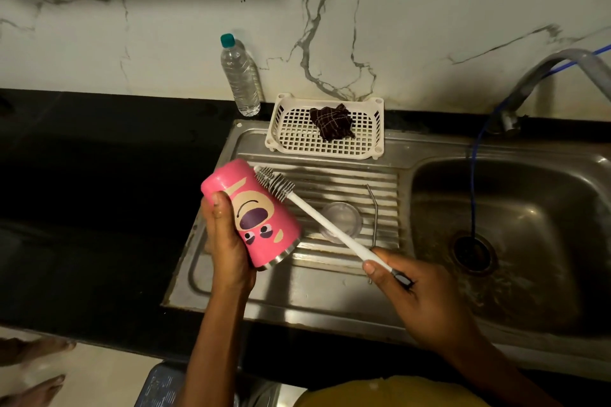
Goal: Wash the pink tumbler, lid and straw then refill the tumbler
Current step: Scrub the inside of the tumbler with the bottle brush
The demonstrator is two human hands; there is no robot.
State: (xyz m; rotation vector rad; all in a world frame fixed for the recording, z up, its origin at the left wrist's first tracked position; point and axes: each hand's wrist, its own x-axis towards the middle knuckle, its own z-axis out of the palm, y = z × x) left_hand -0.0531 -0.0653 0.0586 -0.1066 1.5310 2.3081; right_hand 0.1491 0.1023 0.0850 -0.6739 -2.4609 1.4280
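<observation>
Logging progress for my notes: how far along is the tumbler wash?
Done: the lid and straw are off, lying on the drainboard; washed or not, I cannot tell. In hand: the left hand grips the pink tumbler, the right hand holds the brush, bristles on its outer wall. Left: refilling; the water bottle stands capped.

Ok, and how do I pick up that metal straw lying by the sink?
Pinch the metal straw on its long straight middle, coming straight down from above. It lies flat across the drainboard ridges, so fingertips can probably slip into a groove on each side. Skip the bent far end, which would likely twist in your grip. The clear lid sits close on its left.
</observation>
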